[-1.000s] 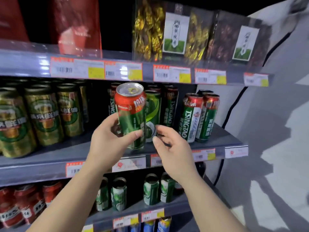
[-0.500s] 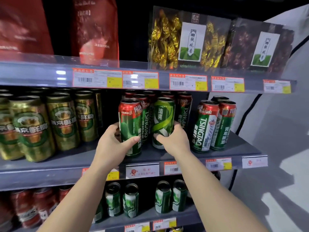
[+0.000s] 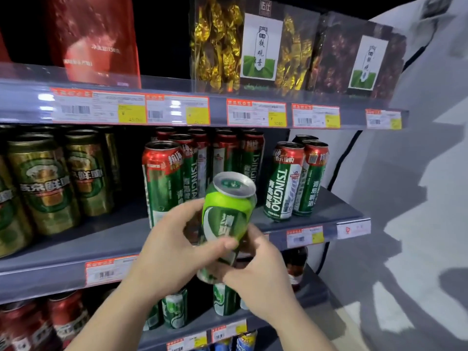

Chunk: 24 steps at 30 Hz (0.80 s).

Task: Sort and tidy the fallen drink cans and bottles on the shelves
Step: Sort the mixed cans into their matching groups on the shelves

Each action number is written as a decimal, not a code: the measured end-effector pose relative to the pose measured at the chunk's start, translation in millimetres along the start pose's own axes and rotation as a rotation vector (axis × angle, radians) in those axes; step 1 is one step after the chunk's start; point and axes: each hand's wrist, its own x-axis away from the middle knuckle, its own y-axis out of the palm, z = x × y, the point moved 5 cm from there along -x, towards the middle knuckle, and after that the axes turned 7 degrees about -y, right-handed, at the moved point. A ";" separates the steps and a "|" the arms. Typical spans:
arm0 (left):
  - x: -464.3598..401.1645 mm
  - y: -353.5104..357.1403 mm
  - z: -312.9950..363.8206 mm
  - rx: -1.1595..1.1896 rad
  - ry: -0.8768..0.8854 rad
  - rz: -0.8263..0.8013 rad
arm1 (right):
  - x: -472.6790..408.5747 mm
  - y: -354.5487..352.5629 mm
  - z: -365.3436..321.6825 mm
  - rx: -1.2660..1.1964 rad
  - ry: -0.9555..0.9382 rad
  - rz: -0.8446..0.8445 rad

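**Light-green can held in front of the beer shelf**

While rows of red-and-green Tsingtao cans are standing upright on the grey middle shelf, a person is gripping a light-green can with both hands just in front of the shelf edge. The left hand is wrapping its side, thumb across the label; the right hand is cupping its base. The can is tilting, silver top facing up and toward the shelf. Gold-and-green cans are standing at the left, tea packets above.
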 end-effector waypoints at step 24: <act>-12.4 50.4 -15.3 0.132 -0.189 0.096 | -74.9 -92.1 62.2 0.747 0.215 0.307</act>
